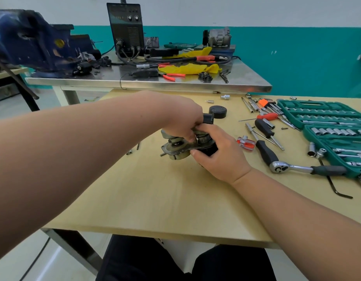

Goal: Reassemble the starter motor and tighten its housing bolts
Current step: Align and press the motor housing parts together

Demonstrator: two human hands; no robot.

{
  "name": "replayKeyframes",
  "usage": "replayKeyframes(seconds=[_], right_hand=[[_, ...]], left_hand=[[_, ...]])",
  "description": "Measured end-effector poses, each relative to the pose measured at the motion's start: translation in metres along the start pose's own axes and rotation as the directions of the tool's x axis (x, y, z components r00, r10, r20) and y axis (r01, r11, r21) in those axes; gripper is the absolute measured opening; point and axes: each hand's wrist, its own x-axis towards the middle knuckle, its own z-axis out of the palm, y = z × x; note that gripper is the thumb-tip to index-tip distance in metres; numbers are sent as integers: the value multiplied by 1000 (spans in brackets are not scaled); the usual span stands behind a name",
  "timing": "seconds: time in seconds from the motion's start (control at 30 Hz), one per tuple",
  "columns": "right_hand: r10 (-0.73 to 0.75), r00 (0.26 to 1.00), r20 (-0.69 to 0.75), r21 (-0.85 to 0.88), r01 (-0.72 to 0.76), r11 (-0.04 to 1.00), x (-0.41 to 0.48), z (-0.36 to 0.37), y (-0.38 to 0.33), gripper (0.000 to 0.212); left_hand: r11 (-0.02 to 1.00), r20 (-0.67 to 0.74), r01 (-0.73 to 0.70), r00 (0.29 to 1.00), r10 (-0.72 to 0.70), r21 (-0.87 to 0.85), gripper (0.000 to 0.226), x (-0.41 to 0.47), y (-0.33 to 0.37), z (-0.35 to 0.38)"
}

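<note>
The starter motor [179, 148] sat near the middle of the wooden table [155, 195], lying on its side with its grey metal flange toward the person and its black body to the right. Both hands were on it. The left hand [181, 120] came over from above, its fingers curled down and pinching a grey part at the top of the motor. The right hand [218, 155] gripped the black body from the right side, thumb beneath and fingers wrapped over the top, touching the fingertips of the left hand.

Just behind the motor stood a round black cap [217, 112], apart from it. Two small bolts [129, 152] lay on the table just left of the motor. To the right lay a short screwdriver [246, 143] with a red and clear handle, then a ratchet [287, 166] with a black grip, its head near the open green socket case [327, 118] at the table's right edge. More screwdrivers and hex keys were scattered between the cap and the case.

Beyond the table stood a steel bench [175, 83] carrying a blue vise [33, 43], a black welder [126, 27], cables and a yellow cloth [187, 68].
</note>
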Motion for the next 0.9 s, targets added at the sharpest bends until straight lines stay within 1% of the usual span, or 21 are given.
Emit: replayKeyframes(seconds=[0.13, 0.23, 0.3, 0.37, 0.4, 0.43, 0.47, 0.5, 0.53, 0.57, 0.6, 0.63, 0.67, 0.7, 0.73, 0.77, 0.8, 0.87, 0.9], right_hand=[[12, 1000, 6, -23, -12, 1000, 0, 1, -2, 51], [11, 1000, 17, -35, -10, 999, 1, 0, -3, 52], [4, 999, 41, -49, -2, 999, 1, 0, -3, 53], [21, 998, 53, -24, -20, 1000, 0, -1, -1, 53], [40, 998, 55, 0, -40, 999, -1, -1, 0, 53], [62, 997, 53, 27, -63, 998, -1, -2, 1, 52], [87, 995, 46, 58, -89, 994, -2, -3, 3, 51], [114, 993, 38, 93, -118, 989, -2, -5, 3, 51], [146, 989, 36, 131, -150, 980, -1, -6, 3, 50], [181, 983, 44, 166, -186, 968, -1, -7, 1, 50], [213, 976, 55, 198, -219, 955, -1, -8, 0, 50], [237, 969, 68, 230, -247, 941, 0, -9, -1, 49], [258, 963, 81, 272, -270, 924, -1, -9, -3, 48], [276, 957, 89, 317, -290, 903, -1, -9, -5, 47], [291, 952, 95, 357, -305, 883, -1, -10, -6, 47], [303, 947, 101, 389, -318, 865, -2, -10, -8, 47], [315, 943, 106, 416, -330, 847, -1, -11, -9, 47], [329, 938, 112, 453, -342, 823, -1, -13, -10, 46], [331, 936, 116, 457, -346, 819, -1, -13, -9, 46]], left_hand=[[1000, 22, 15, 1000, -15, 18, 13, -1, 2, 1], [1000, 36, 24, 999, -24, -14, 13, -5, 1, 2], [998, 37, 33, 999, -31, -54, 17, -8, 0, 3], [998, 3, 51, 999, -51, -22, 27, -13, -2, 5], [998, -77, 58, 995, -55, 26, 33, -15, -5, 9], [995, -216, 61, 975, -42, 80, 41, -17, -10, 16], [994, -386, 73, 922, -35, 85, 50, -19, -15, 25], [996, -552, 89, 829, -86, -21, 60, -23, -17, 34], [965, -651, 94, 722, -234, -243, 69, -26, -17, 44], [836, -616, 64, 646, -451, -546, 75, -27, -15, 54], [559, -434, -7, 639, -635, -829, 74, -26, -9, 62], [209, -186, -55, 706, -683, -976, 70, -22, -2, 72], [-88, 1, -66, 795, -606, -994, 64, -17, 4, 82], [-289, 87, -68, 867, -490, -955, 60, -14, 7, 90], [-419, 92, -93, 912, -400, -903, 59, -12, 9, 96], [-497, 58, -139, 931, -361, -857, 60, -11, 10, 101], [-538, 23, -187, 933, -359, -822, 62, -11, 10, 104], [-571, -7, -240, 925, -380, -785, 63, -9, 12, 108], [-571, -11, -254, 919, -394, -781, 61, -8, 13, 110]])
